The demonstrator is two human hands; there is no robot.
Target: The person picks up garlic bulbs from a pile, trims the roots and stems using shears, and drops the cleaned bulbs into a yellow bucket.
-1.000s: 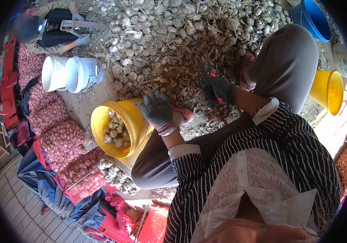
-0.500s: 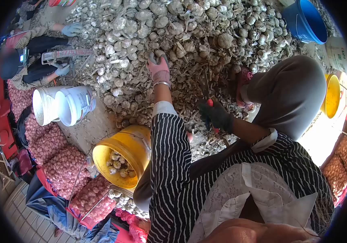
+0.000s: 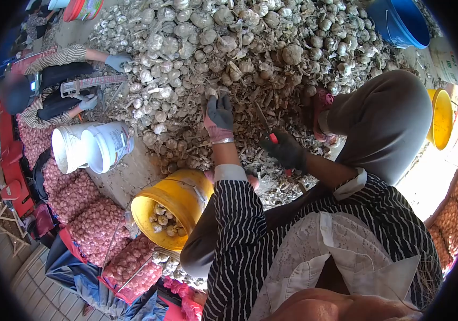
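My left hand [image 3: 218, 119], in a pink and grey glove, is over the near side of the garlic heap [image 3: 197, 64]. Its fingers are closed on a pale garlic bulb [image 3: 216, 92], partly hidden by them. In a dark glove, my right hand [image 3: 286, 152] grips a red-handled knife [image 3: 261, 116] whose narrow blade points up and away over dry husks. A yellow bucket [image 3: 199, 187] with several bulbs inside lies tipped on its side by my left forearm.
Two white buckets [image 3: 112, 147] stand at the left, near a co-worker [image 3: 60, 80] with gloved hands at the heap. Filled red net sacks [image 3: 98, 230] line the lower left. A blue bucket [image 3: 400, 24] and another yellow bucket [image 3: 441, 120] are at the right.
My left hand has drawn back from the heap, turned over, and now has a bulb at its fingertips. My right hand keeps its grip; the knife tilts more to the left.
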